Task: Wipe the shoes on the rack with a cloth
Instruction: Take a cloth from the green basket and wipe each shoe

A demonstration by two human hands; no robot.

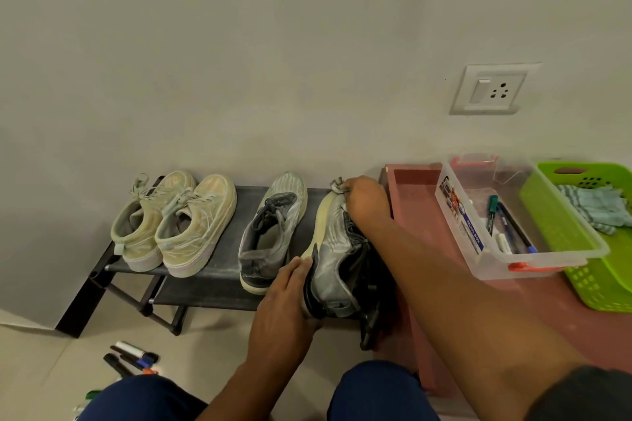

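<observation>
While the flat left hand [284, 304] steadies the tilted shoe [333, 260], the right hand [364, 202] pinches a cloth [338, 185].

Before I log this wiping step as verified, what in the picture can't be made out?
- Cloth: only a scrap shows; the right hand covers the rest, head view.
- Right hand's grip: fingers hidden behind its back.
- Tilted grey shoe: its far side is blocked by the right forearm.
- Markers on the floor: partly hidden by the knee and cut by the bottom edge.
- Box label: print too small.

Domestic interior: low shoe rack [212, 270] against plain wall; switch socket [489, 89] above right; tiled floor [41, 369] below.
</observation>
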